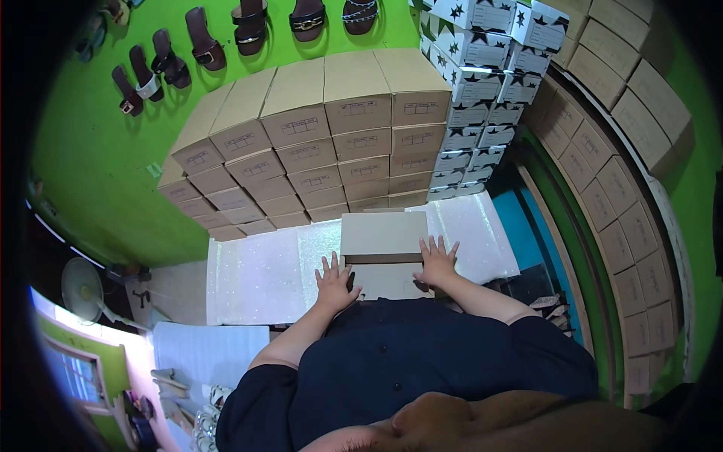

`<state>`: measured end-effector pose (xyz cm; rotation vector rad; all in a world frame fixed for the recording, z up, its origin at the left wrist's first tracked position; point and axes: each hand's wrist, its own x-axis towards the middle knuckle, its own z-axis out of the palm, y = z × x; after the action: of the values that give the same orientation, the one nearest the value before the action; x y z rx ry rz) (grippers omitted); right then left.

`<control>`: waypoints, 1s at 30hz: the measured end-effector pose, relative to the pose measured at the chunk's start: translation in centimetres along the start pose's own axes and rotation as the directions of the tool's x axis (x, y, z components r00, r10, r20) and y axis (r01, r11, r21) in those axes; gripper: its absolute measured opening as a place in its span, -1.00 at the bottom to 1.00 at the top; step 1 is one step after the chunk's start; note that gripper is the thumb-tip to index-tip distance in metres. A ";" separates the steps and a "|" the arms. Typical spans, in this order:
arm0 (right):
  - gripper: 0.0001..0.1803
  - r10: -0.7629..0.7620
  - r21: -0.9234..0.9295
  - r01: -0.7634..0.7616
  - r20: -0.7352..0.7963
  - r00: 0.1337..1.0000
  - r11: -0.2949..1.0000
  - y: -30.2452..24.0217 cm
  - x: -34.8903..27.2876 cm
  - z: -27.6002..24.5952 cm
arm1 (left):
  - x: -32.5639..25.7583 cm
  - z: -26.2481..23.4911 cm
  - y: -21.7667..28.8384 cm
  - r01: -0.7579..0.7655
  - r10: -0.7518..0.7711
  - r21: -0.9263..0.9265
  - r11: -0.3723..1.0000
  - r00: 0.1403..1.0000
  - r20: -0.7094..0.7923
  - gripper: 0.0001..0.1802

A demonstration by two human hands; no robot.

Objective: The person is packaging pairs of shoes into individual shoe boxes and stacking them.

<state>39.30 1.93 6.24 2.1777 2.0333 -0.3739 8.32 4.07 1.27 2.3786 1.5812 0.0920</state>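
In front of my body on the white sparkly tabletop (260,260) lies a light brown cardboard box (385,280). Behind it stands a second plain panel (384,235) of the same cardboard; whether this is its raised lid or a separate box I cannot tell. At the box's left edge rests my left hand (335,285), fingers spread. My right hand (439,262) lies over its right edge, fingers also apart. A small dark piece shows beside each hand, too small to name. My shirt front hides the box's near end.
Stacked brown cartons (301,151) line the table's far side, beside a column of white boxes with black stars (471,87). Sandals (207,41) hang on the green wall. To the right are shelves of more cartons (617,211); a fan (81,290) stands at left.
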 end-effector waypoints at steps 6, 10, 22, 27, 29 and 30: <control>-0.16 -0.033 0.073 0.044 -0.148 0.988 0.996 3.9 -0.2 2.8 | -0.1 -0.5 2.1 0.104 -0.104 0.017 0.994 0.995 -0.005 0.07; -0.31 -0.114 0.152 0.142 -0.183 0.976 0.978 6.2 -0.4 2.7 | -0.5 -0.1 2.7 0.195 -0.195 0.000 0.981 0.980 -0.024 0.08; -0.33 -0.062 0.342 0.063 -0.013 0.998 0.937 7.3 1.5 7.0 | -1.6 5.5 0.0 0.298 -0.317 -0.281 0.913 0.948 -0.024 -0.14; -0.30 -0.066 0.424 0.037 0.052 0.996 0.905 8.2 1.1 5.7 | -2.1 4.5 2.3 0.422 -0.438 -0.212 0.881 0.899 -0.030 -0.13; -0.28 -0.056 0.481 0.080 -0.066 0.996 0.873 9.8 3.4 9.5 | -3.8 4.1 2.9 0.446 -0.482 -0.242 0.862 0.868 -0.119 -0.12; -0.27 -0.018 0.541 0.115 -0.181 0.983 0.833 10.0 4.5 10.9 | -5.1 4.4 2.7 0.472 -0.513 -0.253 0.844 0.848 -0.129 -0.12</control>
<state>48.59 2.57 -6.13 2.5255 2.3185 -0.9188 9.62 -2.45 -1.68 1.7757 2.1101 0.3718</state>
